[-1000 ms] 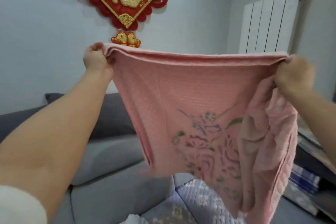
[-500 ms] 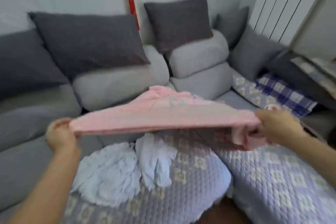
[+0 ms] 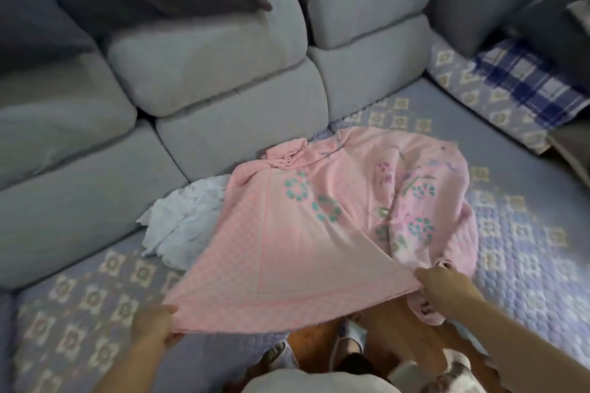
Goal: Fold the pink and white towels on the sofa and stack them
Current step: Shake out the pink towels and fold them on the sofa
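- Towel first: I see the pink towel [image 3: 322, 233] spread over the front part of the sofa seat [image 3: 526, 249], its far end bunched and wrinkled near the backrest cushions [image 3: 223, 89], its near edge lifted off the seat.
- My left hand [image 3: 153, 327] pinches the near left corner; my right hand [image 3: 443, 293] pinches the near right corner, with a loose fold of pink cloth hanging under it past the seat's front edge.
- The white towel [image 3: 182, 226] lies crumpled toward the left of the seat, and the pink one overlaps its right side.
- I judge the step in hand to be laying the pink towel flat before the first fold.
- To do it well, I would hold the near edge taut between both hands and draw it toward the front edge so the far wrinkles pull out.
- I would free the doubled-over right side first, or the fold will come out lopsided.
- I would keep the pink towel from dragging the white one along, perhaps by shifting it toward the right of the seat.
- Corners should meet corners before I press any crease.
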`<state>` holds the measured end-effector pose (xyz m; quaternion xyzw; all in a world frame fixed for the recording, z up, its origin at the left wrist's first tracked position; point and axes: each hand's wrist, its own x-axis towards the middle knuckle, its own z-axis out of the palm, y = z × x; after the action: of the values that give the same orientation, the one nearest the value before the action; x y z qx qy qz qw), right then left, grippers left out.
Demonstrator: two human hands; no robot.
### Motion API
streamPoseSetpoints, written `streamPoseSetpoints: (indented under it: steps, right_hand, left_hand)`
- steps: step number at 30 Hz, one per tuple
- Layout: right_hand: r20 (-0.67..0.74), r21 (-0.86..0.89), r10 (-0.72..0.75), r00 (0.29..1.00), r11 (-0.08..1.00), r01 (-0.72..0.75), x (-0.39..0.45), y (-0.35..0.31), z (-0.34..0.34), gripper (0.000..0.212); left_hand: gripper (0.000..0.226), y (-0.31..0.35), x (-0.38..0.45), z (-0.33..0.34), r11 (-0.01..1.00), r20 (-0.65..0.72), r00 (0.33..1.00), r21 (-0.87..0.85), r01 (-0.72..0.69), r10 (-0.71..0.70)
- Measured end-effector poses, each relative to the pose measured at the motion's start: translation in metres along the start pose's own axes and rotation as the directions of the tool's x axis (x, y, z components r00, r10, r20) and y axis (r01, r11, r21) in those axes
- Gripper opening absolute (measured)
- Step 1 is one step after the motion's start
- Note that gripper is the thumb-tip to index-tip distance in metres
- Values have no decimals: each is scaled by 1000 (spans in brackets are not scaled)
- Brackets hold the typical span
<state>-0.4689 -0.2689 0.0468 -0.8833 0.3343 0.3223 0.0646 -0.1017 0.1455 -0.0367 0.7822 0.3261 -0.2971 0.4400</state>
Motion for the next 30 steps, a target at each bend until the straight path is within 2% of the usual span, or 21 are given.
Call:
streamPoseSetpoints:
  steps: [3,5,7,9,11,12,13,15,16,17,19,20,22,23,24,27,28,29,30]
  right_hand:
    - [-34,109,47,998,993,-43,-6,5,-4,24]
    - [-96,136,75,993,989,-61,-14,17,-12,32]
    - [-166,64,115,979,992,-105,-19,48,-6,47]
    - [-210,-24,213,954,975,-223,-20,95,7,53]
    - [-307,-32,356,883,923,-383,-26,129,2,36]
    - [-392,30,400,828,905,-423,-33,132,-14,21]
    - [-414,183,469,780,882,-434,-41,124,-39,9]
    - [-510,423,531,676,840,-341,-48,92,-90,9]
    - [-578,508,521,628,832,-222,-45,74,-113,12]
    - [-654,522,460,600,849,-81,-47,46,-139,14]
    - [-779,425,200,595,865,266,-55,-17,-175,20]
    - [-823,336,16,567,819,464,-61,-49,-190,25]
    - [-844,225,-248,476,642,733,-70,-109,-210,31]
    - [-844,223,-299,445,559,799,-72,-135,-218,32]
    - [-850,253,-300,433,489,835,-73,-157,-224,34]
    - [-845,426,-208,493,296,855,-72,-198,-224,43]
    - [-834,485,-164,527,237,842,-70,-205,-221,42]
    - [-819,539,-108,564,195,820,-67,-209,-219,40]
    - [-815,563,-24,579,204,801,-64,-211,-216,38]
  left_hand:
    - [25,14,-7,1,995,23,999,-91,-38,40]
    - [33,34,-8,-1,990,32,991,-69,-127,129]
    - [36,53,-16,-3,962,-26,969,126,-242,247]
    - [31,64,-28,-2,875,-135,899,329,-356,416]
    - [33,67,-51,6,789,-124,837,432,-437,532]
    - [36,67,-61,13,749,-101,803,445,-492,587]
    - [39,64,-70,23,712,-70,767,433,-553,638]
    - [46,59,-101,45,592,63,649,353,-725,758]
    - [50,58,-122,56,519,139,567,274,-810,812]
    - [54,57,-146,67,458,210,489,177,-871,847]
    - [53,61,-199,84,405,355,376,-7,-914,856]
    - [53,64,-225,92,397,428,334,-64,-916,840]
    - [51,68,-265,99,342,565,227,-106,-934,793]
    - [43,68,-276,101,288,614,173,-93,-953,770]
    - [35,67,-283,103,265,661,161,-59,-963,733]
    - [20,68,-295,100,303,713,268,81,-949,648]
    - [13,69,-296,101,267,665,271,110,-957,696]
    - [9,71,-297,103,193,583,238,140,-971,777]
    - [8,72,-294,105,140,518,210,171,-975,829]
